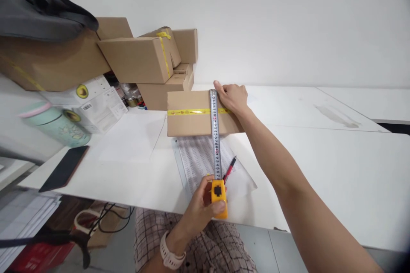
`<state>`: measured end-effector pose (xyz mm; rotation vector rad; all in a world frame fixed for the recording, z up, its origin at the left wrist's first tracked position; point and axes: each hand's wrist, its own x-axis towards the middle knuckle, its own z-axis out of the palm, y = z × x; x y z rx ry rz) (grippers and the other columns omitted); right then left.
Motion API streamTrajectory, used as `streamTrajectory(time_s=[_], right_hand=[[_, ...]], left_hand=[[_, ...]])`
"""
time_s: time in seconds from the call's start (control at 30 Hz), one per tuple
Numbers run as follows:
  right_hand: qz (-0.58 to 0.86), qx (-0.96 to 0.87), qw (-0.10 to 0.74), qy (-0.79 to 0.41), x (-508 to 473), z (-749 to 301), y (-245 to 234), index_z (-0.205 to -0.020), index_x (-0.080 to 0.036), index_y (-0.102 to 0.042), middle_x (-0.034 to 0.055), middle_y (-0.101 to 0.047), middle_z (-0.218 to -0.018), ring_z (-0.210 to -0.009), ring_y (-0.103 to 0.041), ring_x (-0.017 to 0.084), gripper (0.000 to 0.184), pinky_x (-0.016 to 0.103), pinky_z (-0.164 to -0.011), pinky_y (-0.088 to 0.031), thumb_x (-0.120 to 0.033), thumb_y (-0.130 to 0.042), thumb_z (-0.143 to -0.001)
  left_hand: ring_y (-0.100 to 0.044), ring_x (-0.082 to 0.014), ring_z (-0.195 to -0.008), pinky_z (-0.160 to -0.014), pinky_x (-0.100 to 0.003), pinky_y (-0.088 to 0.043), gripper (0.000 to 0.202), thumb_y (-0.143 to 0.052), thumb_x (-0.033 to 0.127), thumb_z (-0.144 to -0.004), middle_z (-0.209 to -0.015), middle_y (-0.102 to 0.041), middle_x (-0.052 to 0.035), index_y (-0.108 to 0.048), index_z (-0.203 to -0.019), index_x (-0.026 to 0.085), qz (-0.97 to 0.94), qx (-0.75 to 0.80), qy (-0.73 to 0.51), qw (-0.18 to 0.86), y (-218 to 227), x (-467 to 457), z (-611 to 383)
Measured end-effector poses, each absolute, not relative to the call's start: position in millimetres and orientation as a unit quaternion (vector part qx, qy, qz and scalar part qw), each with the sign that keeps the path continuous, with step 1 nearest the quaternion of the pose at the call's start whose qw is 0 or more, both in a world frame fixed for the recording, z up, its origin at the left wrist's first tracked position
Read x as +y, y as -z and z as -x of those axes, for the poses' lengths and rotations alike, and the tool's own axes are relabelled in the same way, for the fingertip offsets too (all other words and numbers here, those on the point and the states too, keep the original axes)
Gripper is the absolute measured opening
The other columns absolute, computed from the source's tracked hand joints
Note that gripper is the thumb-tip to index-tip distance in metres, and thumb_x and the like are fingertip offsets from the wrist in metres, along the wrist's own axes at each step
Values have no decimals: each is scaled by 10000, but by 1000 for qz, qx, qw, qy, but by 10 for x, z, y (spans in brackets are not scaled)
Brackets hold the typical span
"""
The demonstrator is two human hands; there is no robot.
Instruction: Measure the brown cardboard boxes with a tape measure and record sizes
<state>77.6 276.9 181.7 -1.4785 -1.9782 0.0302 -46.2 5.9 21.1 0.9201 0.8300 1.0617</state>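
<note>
A small cardboard box (188,121) sealed with yellow tape lies on the white table (320,158). A steel measuring tape blade (215,132) runs across the box from its far edge toward me. My right hand (233,97) rests on the box's far right corner, fingers pressing the blade's end down. My left hand (205,204) is closed round the yellow tape measure case (219,198) at the table's near edge. A printed sheet (201,160) lies under the blade, and a red pen (229,169) lies on it beside the case.
Stacked cardboard boxes (141,57) fill the back left, with a dark cloth (41,13) on the largest. A white product box (96,104), a green bottle (54,123) and a black phone (65,167) lie at the left. Cables hang under the table.
</note>
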Motion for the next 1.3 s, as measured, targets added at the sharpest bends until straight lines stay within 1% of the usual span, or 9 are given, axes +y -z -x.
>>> streamTrajectory(time_s=[0.17, 0.33, 0.6, 0.7, 0.8, 0.93, 1.0, 1.1, 1.3], right_hand=[[555, -759, 340, 12, 2782, -763, -1776, -641, -197, -640, 79, -625, -667, -800, -606, 257, 703, 473, -929, -382, -680, -263, -986], [537, -750, 373, 102, 2543, -764, -1592, -770, -194, -658, 100, -672, -797, -882, -578, 285, 581, 479, -910, -374, -617, -328, -994], [464, -781, 389, 154, 2061, -950, -688, -1107, -234, -698, 119, -699, -1074, -1051, -575, 327, 431, 500, -955, -340, -511, -392, -983], [443, -797, 398, 106, 2025, -973, -534, -1174, -239, -698, 128, -692, -1188, -1118, -574, 336, 457, 511, -986, -342, -534, -414, -972], [445, -768, 461, -18, 1991, -950, -753, -1043, -240, -728, 100, -729, -1059, -1032, -621, 292, 579, 500, -958, -398, -569, -252, -1020], [394, -656, 568, -304, 1894, -944, -1397, -986, -216, -714, 86, -723, -887, -759, -642, 214, 798, 384, -678, -485, -684, -68, -993], [339, -635, 576, -388, 1835, -961, -1671, -983, -221, -718, 64, -722, -839, -650, -605, 173, 641, 326, -561, -440, -704, -296, -982], [319, -652, 570, -384, 1734, -1004, -1852, -891, -226, -705, 9, -684, -698, -509, -516, 114, 395, 284, -481, -403, -608, -607, -918], [370, -630, 534, -426, 1327, -1047, -1392, -749, -206, -705, -24, -607, -533, -403, -458, 89, 387, 257, -413, -370, -579, -707, -851]], left_hand=[[-613, -247, -1075, -897, -381, -508, 684, -836, 430, -759, -1232, -586, -86, -444, -1296, 269, -436, 372, -458, 679, -161, -115, 635], [-598, -267, -1113, -947, -419, -492, 730, -830, 401, -757, -1205, -604, -86, -418, -1343, 261, -493, 404, -421, 646, -102, -219, 758], [-604, -242, -1040, -850, -369, -515, 699, -831, 384, -745, -1059, -610, -41, -436, -1308, 261, -506, 403, -390, 655, -171, -177, 774], [-606, -220, -996, -802, -341, -519, 695, -831, 377, -744, -1093, -613, -45, -436, -1305, 265, -506, 399, -388, 659, -206, -174, 783], [-608, -209, -984, -793, -336, -523, 675, -825, 363, -749, -1158, -612, -65, -445, -1297, 256, -508, 404, -383, 657, -237, -167, 780], [-611, -191, -933, -781, -330, -529, 661, -831, 340, -737, -1128, -619, -58, -462, -1278, 250, -520, 406, -374, 652, -266, -152, 772], [-608, -183, -908, -773, -327, -531, 661, -836, 331, -730, -1105, -615, -47, -468, -1275, 255, -530, 411, -366, 645, -277, -147, 773], [-606, -182, -908, -785, -335, -538, 660, -828, 327, -741, -1082, -599, -35, -467, -1290, 266, -538, 416, -357, 641, -281, -156, 773], [-618, -223, -1052, -889, -392, -537, 900, -870, 300, -693, -1221, -529, -68, -330, -1413, 314, -492, 416, -413, 644, -208, -202, 723]])
